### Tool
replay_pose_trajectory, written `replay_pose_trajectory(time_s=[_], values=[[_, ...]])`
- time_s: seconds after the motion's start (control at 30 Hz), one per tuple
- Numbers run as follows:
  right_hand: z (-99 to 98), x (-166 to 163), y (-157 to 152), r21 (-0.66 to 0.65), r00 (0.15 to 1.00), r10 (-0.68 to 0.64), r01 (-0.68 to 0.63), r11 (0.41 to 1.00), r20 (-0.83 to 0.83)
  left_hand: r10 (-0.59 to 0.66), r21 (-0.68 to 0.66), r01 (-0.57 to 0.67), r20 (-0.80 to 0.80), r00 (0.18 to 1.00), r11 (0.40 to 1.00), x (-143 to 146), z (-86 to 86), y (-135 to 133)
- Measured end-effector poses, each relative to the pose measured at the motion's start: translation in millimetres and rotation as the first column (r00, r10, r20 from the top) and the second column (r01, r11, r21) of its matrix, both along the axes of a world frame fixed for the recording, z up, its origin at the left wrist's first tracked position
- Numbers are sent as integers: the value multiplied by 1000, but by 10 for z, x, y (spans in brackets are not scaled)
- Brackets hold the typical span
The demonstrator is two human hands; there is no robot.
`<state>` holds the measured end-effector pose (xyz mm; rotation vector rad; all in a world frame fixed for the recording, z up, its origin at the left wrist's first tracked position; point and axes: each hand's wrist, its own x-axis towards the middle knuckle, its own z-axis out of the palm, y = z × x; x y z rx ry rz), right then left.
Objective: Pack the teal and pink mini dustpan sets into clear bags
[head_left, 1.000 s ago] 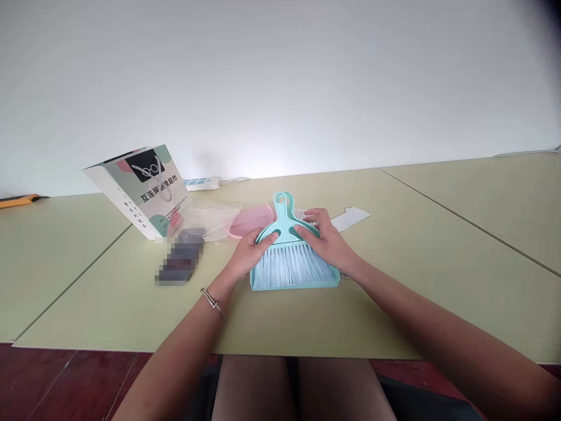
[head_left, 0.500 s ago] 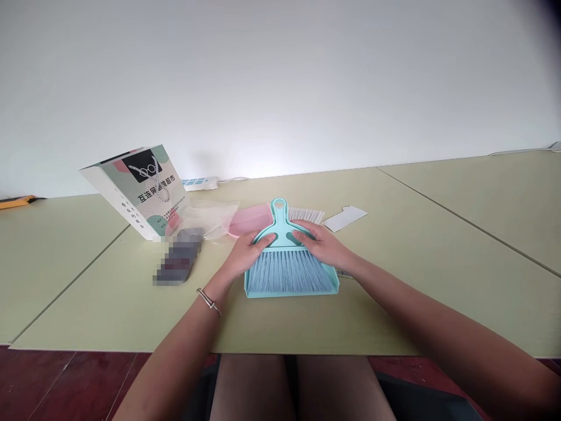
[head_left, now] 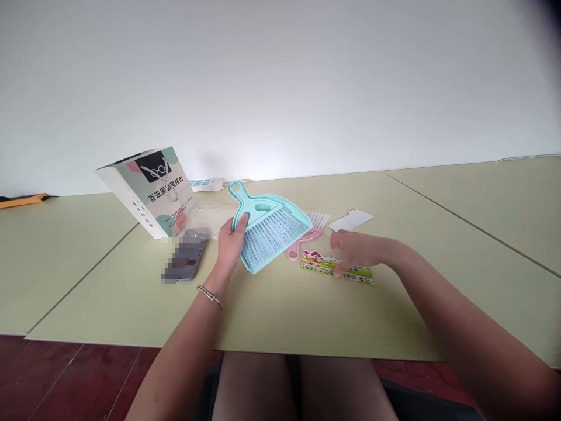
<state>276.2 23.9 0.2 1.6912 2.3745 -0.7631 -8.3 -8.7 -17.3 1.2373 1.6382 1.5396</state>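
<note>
My left hand clasps the turquoise dustpan with its nested brush; my right hand, loosely spread, seems to reach over the printed cardboard label, which would need pinching.

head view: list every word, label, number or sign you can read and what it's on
"互连网…镜超市": bag, one character partly covered
Glasses sign: on the bag, no words
Bag's small print and side lettering: too small or blurred
Card: print too small, partly behind right hand
Power strip: too small
Phone: blurred out
</note>
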Motion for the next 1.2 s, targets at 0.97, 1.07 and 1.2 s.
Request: replay_pose_trajectory(time_s=[0.97, 1.07, 1.2], values=[[-36, -528, -371, 520, 753, 426, -132, 844, -501, -399, -203, 409, 90, 912, 890, 295, -40, -116], [-81, -548, -360, 558, 782, 417, -108, 823, -463, -400, -208, 422, 141, 906, 882, 299, -3, -138], [-107, -563, -350, 575, 795, 398, -77, 815, -458, -489, -192, 514, 163, 857, 836, 287, 68, -175]])
